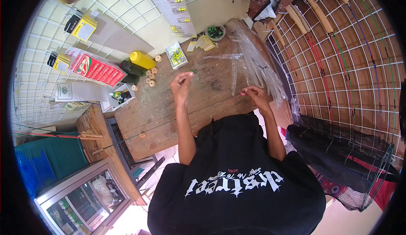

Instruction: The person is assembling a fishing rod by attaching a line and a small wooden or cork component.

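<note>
My left hand (180, 84) is raised over the wooden table, thumb and forefinger pinched on a small green piece (194, 72). What that piece is cannot be made out. A thin, pale line (209, 79) trails from it towards the right. My right hand (256, 96) grips the tip end of a slender dark rod (209, 105), and a bright pink bit (243, 93) shows at the fingertips. The rod runs slantwise past my left forearm, which hides part of it, to a wooden handle (98, 151) beyond the table's left edge.
On the table (136, 111) lie clear plastic sleeves (253, 66), a white box of yellow beads (176, 55), a tub of green pieces (215, 32), yellow cards (204, 43), wooden spools (152, 76) and a yellow bottle (142, 60). Rods (320, 63) hang on the right-hand wire grid.
</note>
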Tool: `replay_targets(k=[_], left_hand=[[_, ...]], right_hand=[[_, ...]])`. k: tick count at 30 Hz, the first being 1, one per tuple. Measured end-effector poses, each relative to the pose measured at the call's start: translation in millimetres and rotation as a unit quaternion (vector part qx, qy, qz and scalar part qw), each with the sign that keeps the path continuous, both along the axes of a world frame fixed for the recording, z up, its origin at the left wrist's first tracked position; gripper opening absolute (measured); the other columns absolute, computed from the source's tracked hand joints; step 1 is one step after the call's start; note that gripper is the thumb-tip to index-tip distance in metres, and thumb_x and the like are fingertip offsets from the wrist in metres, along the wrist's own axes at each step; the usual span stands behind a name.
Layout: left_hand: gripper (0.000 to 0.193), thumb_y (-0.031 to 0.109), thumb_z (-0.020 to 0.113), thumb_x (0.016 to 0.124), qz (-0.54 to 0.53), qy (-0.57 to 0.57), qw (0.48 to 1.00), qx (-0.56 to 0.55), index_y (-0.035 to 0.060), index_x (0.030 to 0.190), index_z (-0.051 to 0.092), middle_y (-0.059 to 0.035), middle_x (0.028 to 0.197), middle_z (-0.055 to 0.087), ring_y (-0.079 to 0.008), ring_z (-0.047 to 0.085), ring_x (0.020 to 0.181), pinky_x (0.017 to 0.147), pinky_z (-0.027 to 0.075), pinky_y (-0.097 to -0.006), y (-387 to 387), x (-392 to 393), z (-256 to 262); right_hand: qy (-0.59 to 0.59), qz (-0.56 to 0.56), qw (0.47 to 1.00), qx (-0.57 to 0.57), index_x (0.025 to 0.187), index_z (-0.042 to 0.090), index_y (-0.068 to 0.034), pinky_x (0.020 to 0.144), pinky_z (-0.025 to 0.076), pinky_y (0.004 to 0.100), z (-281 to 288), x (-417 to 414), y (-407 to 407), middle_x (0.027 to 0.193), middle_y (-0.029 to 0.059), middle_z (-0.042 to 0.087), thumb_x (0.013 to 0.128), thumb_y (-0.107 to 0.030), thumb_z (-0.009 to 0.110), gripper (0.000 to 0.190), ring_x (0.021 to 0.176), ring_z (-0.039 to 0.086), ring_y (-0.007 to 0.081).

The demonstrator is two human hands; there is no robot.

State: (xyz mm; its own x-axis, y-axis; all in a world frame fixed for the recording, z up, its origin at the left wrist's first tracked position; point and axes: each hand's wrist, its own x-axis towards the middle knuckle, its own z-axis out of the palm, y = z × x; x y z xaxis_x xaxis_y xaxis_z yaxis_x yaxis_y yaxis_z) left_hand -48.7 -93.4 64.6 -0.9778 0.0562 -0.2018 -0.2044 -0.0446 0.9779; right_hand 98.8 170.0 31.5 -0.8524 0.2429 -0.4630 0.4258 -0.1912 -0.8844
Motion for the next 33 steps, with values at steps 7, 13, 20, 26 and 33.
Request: replay_targets(k=[7,13,20,26,33], left_hand=[[0.015,0.010,0.071,0.084,0.024,-0.001,1.000,-0.006,-0.0003,0.093,0.066,-0.0049,0.084,0.068,-0.0081,0.057,0.074,0.070,0.044,-0.0220,-1.5,2.5,-1.6],[0.016,0.012,0.070,0.085,0.015,0.002,1.000,-0.006,-0.0006,0.094,0.066,-0.0061,0.085,0.069,-0.0092,0.059,0.076,0.072,0.045,-0.0233,2.4,3.6,5.1],[0.014,0.011,0.071,0.082,-0.121,0.057,0.991,0.025,0.0011,0.090,0.068,-0.0036,0.082,0.068,-0.0079,0.059,0.076,0.070,0.046,-0.0221,57.2,16.7,51.8],[0.014,0.015,0.074,0.080,-0.230,0.101,0.968,0.004,0.0026,0.084,0.069,0.0003,0.077,0.064,-0.0044,0.052,0.066,0.061,0.041,-0.0211,94.1,16.5,66.6],[0.016,0.017,0.074,0.080,-0.197,0.141,0.970,-0.030,0.0032,0.086,0.068,0.0014,0.077,0.060,-0.0044,0.049,0.068,0.061,0.040,-0.0223,79.9,17.5,47.4]], right_hand=[[0.022,0.004,0.999,0.030,0.096,0.068,-0.006,0.041,0.024,0.0193,-0.2,0.7,0.3,0.081,-0.0002,0.067,0.091,-0.024,0.062,0.020,0.048,0.037,0.0003],[0.088,0.029,0.992,0.083,0.098,0.068,-0.004,0.067,0.044,0.0237,-12.2,-2.9,4.0,0.085,0.0032,0.067,0.090,-0.023,0.063,0.021,0.073,0.057,0.0089],[0.234,0.062,0.781,0.575,0.118,0.060,-0.005,0.088,0.045,0.0275,23.6,-32.5,6.4,0.110,0.0083,0.064,0.086,-0.022,0.067,0.037,0.098,0.060,0.0138],[0.240,0.135,0.958,0.079,0.115,0.060,-0.002,0.085,0.047,0.0286,93.6,-75.4,-7.6,0.100,0.0043,0.065,0.088,-0.015,0.063,0.030,0.095,0.060,0.0121],[0.068,0.211,0.968,0.117,0.099,0.069,-0.002,0.077,0.046,0.0262,127.4,-70.7,10.1,0.082,0.0010,0.066,0.090,-0.017,0.061,0.020,0.081,0.059,0.0091]])
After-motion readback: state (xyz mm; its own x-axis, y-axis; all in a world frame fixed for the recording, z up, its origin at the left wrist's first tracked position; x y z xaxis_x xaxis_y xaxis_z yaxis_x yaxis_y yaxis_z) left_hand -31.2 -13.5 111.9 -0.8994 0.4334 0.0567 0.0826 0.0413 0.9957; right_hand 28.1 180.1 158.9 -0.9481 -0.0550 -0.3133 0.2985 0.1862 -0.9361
